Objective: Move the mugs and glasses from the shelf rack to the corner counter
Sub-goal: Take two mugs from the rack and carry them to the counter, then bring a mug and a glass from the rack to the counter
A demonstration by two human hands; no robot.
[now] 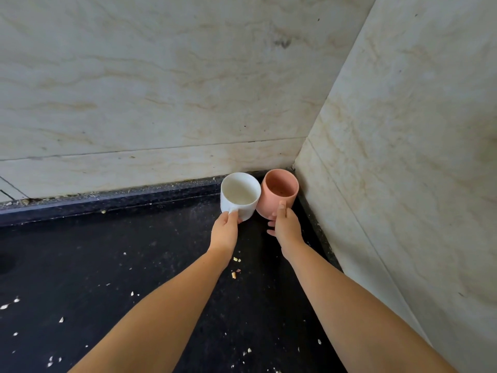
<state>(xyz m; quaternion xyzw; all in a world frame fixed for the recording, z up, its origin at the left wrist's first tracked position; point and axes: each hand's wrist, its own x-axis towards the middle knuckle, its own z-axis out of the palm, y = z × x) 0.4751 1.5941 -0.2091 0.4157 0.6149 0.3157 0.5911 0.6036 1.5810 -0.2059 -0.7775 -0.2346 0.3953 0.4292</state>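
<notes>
Deep in the corner of the black speckled stone counter (107, 265): white ceramic mug (240, 195), nothing visible inside, gripped by left hand (225, 228); touching it, rounded terracotta-pink mug (280, 192), faint specks inside, gripped by right hand (287, 226).

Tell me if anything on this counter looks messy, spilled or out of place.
Pale crumbs lie scattered across the dark counter, thickest at the lower left and between the forearms. Gritty debris lines the seam under the back wall. The white mug and pink mug look intact and empty, each gripped by a hand.
</notes>
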